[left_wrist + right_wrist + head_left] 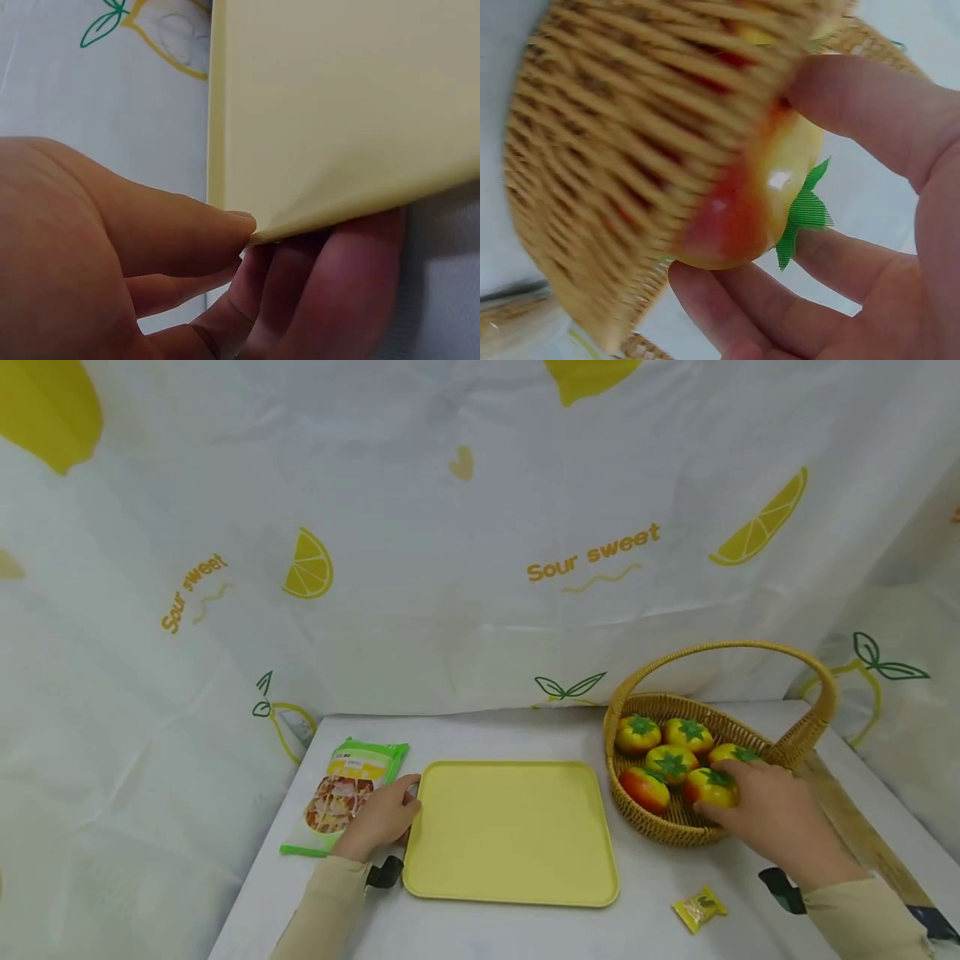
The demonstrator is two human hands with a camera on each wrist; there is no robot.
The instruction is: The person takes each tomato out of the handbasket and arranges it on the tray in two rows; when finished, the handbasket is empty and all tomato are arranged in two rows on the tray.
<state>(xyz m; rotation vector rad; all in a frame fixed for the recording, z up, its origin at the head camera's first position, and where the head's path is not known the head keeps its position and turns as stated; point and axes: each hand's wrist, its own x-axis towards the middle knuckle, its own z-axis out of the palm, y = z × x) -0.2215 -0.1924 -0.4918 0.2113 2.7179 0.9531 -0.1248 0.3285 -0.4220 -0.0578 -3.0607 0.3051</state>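
Observation:
A yellow tray (pixel 513 831) lies on the white table. At its left edge my left hand (pixel 386 814) pinches the rim; in the left wrist view the thumb (pixel 187 225) is on top and the fingers are underneath. To the right stands a wicker basket (pixel 663 833) with a tall handle, holding several red-and-yellow artificial persimmons (pixel 671 763) with green leafy tops. My right hand (pixel 780 814) reaches over the basket's near right side and grips one persimmon (pixel 742 195) between thumb and fingers. The wicker wall hides part of that persimmon in the right wrist view.
Left of the tray lies a green-and-white food packet (pixel 337 797), partly behind my left hand. A small yellow wrapped sweet (pixel 700 909) lies in front of the basket. A brown strip (pixel 862 827) runs along the right side. Lemon-print cloth (pixel 450 652) hangs behind the table.

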